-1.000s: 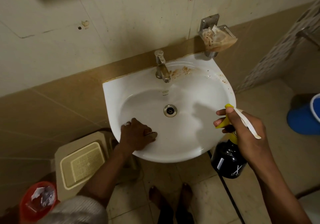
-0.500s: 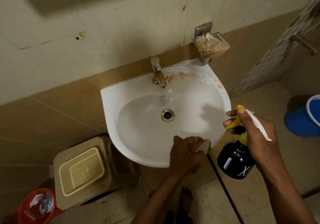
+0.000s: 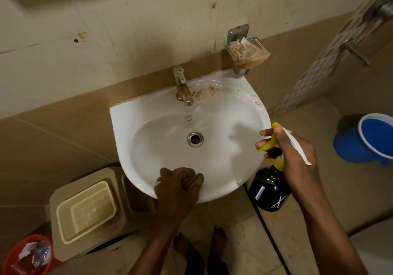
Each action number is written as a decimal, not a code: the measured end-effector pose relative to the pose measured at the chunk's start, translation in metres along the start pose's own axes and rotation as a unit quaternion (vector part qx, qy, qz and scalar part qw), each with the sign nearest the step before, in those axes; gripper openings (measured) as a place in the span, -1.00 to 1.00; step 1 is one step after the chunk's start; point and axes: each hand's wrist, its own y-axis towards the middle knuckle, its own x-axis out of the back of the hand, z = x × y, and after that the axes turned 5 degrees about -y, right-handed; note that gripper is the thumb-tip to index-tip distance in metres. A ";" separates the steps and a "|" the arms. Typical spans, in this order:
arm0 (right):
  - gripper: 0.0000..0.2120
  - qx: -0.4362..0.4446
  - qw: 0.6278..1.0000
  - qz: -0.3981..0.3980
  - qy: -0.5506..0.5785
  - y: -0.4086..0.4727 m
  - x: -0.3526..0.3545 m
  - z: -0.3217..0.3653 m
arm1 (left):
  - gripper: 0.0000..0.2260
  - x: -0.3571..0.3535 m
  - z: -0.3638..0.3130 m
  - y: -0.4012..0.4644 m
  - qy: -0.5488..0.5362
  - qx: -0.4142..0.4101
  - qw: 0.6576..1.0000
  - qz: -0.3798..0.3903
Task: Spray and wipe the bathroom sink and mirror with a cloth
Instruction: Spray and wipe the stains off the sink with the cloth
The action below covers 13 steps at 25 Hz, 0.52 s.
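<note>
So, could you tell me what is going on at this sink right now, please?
A person is cleaning a white ceramic wall sink. The left hand presses a bunched brownish cloth against the sink's near rim. The right hand holds a black spray bottle with a yellow trigger beside the sink's right edge, fingers on the trigger. Brown stains remain beside the metal tap.

Head camera looks steeply down, close over the sink [image 3: 136, 121], facing the wall [image 3: 106, 30].
</note>
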 end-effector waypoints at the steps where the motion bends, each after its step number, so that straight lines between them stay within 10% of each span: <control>1: -0.64 0.001 1.000 0.001 -0.001 -0.002 0.000 -0.001 | -0.80 -0.013 -0.014 -0.004 -0.010 0.022 1.000 0.013; 13: -0.57 -0.020 0.997 -0.058 -0.036 -0.006 0.061 0.004 | -0.60 -0.130 -0.143 0.014 -0.067 0.032 0.982 0.176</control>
